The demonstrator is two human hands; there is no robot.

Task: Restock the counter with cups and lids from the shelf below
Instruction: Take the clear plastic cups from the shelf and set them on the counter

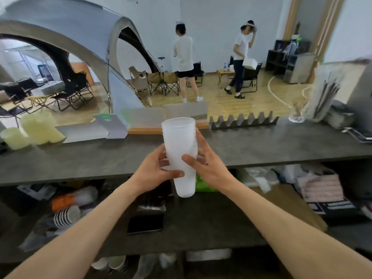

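Note:
A stack of frosted clear plastic cups [181,141] stands upright in the air, mouth up, in front of the dark grey counter [281,143]. My left hand [159,170] grips its lower half from the left, thumb across the front. My right hand [203,158] holds it from the right, thumb in front and fingers behind. The stack's base hangs below the counter's front edge, above the shelf [201,228] underneath. Pale yellow lid stacks [38,127] sit on the counter at far left.
On the counter lie flat white boxes [84,131], a wooden tray [153,129], a metal zigzag rack [243,121] and a straw holder [326,97]. The shelf holds striped paper cups [66,215], a black phone [145,223] and bags. Two people stand beyond, among folding chairs.

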